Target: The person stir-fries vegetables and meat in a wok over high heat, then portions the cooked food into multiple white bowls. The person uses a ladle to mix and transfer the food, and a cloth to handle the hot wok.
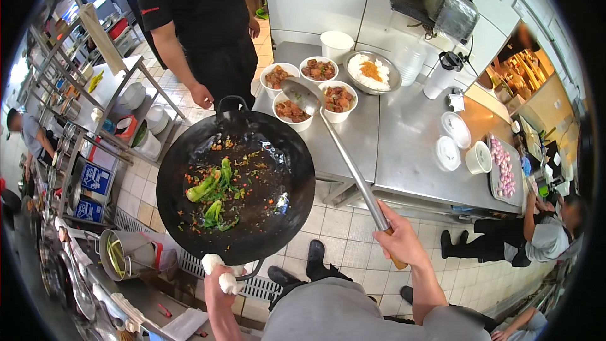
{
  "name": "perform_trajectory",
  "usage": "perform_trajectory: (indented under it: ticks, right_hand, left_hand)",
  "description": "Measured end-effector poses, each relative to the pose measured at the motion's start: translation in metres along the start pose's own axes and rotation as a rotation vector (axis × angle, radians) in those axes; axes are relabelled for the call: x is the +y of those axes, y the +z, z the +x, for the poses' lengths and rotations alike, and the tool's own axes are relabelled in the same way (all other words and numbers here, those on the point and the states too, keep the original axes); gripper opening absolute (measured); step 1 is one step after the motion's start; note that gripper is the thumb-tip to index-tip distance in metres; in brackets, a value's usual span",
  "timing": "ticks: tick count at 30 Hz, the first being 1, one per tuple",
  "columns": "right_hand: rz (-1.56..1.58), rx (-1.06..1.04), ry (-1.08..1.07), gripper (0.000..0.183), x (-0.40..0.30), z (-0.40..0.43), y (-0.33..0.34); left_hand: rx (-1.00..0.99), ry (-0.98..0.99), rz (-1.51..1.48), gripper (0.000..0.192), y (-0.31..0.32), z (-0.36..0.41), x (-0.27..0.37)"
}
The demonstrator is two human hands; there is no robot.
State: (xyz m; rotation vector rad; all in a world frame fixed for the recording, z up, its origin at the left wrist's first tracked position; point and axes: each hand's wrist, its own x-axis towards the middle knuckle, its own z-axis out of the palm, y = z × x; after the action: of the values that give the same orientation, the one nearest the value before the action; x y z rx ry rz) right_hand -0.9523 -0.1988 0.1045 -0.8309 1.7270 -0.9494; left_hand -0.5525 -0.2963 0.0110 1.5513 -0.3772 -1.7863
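My left hand grips the near loop handle of a black wok through a folded white cloth. Cooked leafy greens and chopped red and orange bits lie in the wok, which is held out over the floor. In my right hand is the wooden end of a long-handled metal ladle. Its bowl hangs over several white tubs; one front tub and one right tub hold browned meat pieces. The ladle bowl partly hides the tubs behind it.
Along the steel counter stand a metal bowl of rice, plastic lids and a tray of shallots. A person in black stands just beyond the wok. A bucket is at lower left; another person works at right.
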Motion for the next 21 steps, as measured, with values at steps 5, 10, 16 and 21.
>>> perform_trajectory:
  ticks: [5,10,16,21]
  right_hand:
    - [-0.211,0.006,-0.067,0.074,-0.003,0.023,-0.006]
    - [-0.294,0.1,-0.241,0.073,0.015,0.062,-0.006]
    - [-0.119,0.06,-0.079,0.073,-0.007,0.044,0.0]
    - [-0.037,-0.022,-0.039,0.075,-0.006,0.035,0.002]
  left_hand:
    - [-0.02,0.044,-0.02,0.036,-0.007,0.009,-0.008]
    - [-0.017,0.032,-0.007,0.037,0.004,0.0,-0.002]
    - [-0.022,0.048,-0.045,0.037,-0.005,0.007,-0.011]
    - [-0.008,0.066,-0.075,0.038,0.001,0.005,-0.01]
